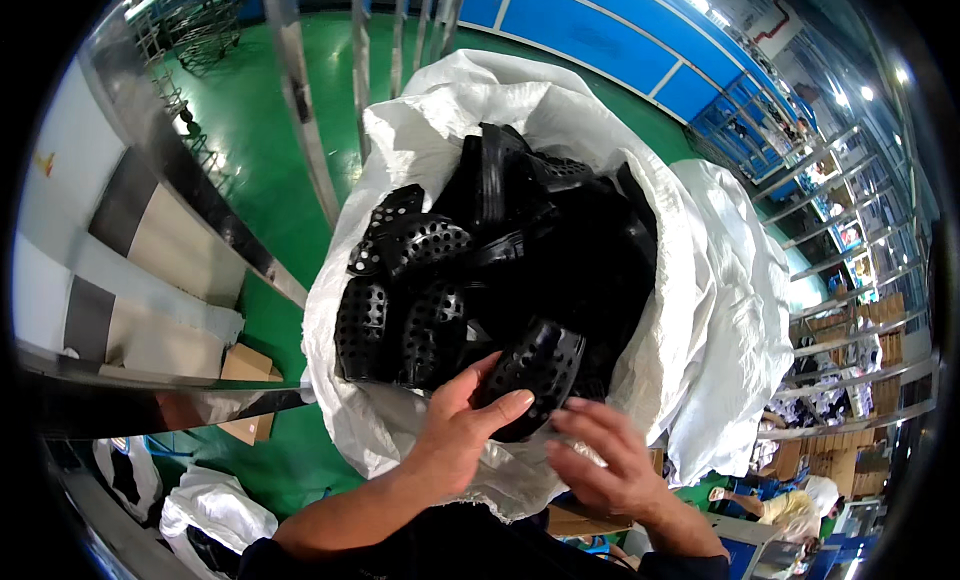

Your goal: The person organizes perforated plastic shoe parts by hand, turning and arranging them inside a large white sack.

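Note:
A large white woven sack [655, 380] stands with its mouth spread wide in front of me. Inside lies a heap of glossy black perforated shoes [430, 242], piled at different angles; deep shadow hides much of the right side. At the near side of the opening, my left hand [455, 435] grips one black perforated shoe [540, 365], thumb on top and the other fingers largely behind it. My right hand [605, 458] is just right of that shoe, slightly blurred, its fingers loosely bent and apart, with nothing visible in them.
Metal rails [300, 110] rise left of the sack. Another white sack [740, 310] leans at its right. Cardboard [245, 390] and a smaller white bag [215, 510] sit on the green floor at left. Blue panels [600, 30] line the back; a person [795, 510] is at lower right.

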The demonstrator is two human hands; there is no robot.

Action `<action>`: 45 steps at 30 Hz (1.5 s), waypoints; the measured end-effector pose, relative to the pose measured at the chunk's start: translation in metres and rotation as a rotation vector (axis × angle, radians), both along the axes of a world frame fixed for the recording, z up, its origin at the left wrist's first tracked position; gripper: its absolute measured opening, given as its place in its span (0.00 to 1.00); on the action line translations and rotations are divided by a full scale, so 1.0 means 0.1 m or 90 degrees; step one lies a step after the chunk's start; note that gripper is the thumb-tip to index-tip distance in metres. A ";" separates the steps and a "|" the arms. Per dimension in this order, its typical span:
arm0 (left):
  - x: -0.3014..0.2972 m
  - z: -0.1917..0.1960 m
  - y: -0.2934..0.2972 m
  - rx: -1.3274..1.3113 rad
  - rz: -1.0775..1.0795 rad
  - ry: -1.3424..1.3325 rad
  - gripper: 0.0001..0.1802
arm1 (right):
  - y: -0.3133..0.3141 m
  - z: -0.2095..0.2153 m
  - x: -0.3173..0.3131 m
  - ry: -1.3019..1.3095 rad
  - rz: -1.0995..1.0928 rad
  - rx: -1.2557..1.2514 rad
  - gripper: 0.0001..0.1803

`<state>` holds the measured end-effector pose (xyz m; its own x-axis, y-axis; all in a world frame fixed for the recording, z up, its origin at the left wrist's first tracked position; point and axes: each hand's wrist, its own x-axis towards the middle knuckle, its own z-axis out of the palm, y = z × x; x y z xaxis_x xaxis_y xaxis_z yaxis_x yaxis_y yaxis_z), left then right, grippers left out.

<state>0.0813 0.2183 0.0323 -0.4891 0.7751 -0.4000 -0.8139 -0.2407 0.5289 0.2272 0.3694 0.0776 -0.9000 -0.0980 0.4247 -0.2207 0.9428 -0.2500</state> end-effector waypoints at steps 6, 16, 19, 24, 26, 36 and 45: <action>-0.21 0.12 0.03 -0.015 -0.357 0.483 0.39 | 0.37 0.52 -0.10 -0.301 -0.001 -0.136 0.43; 0.09 -0.27 -0.54 -0.415 -0.296 1.116 0.17 | 0.11 0.29 0.07 -0.366 -0.465 -0.405 0.36; 0.08 -0.43 -0.50 -0.466 -0.359 1.100 0.11 | -0.10 -0.02 -0.12 -0.301 -0.421 -0.292 0.37; 0.19 -0.65 -0.35 -0.526 -0.347 1.128 0.08 | -0.32 -0.29 -0.22 -0.285 -0.458 -0.266 0.36; 0.22 -0.66 -0.29 -0.580 -0.327 1.129 0.08 | -0.40 -0.54 -0.32 -0.276 -0.489 -0.239 0.36; 0.20 -0.50 -0.40 -0.657 -0.389 1.151 0.17 | 0.46 -0.28 -0.42 -0.156 -0.314 0.059 0.29; 0.18 -0.02 -0.35 -0.406 -0.418 0.974 0.20 | 1.07 -0.38 -0.64 -0.109 -0.151 0.139 0.14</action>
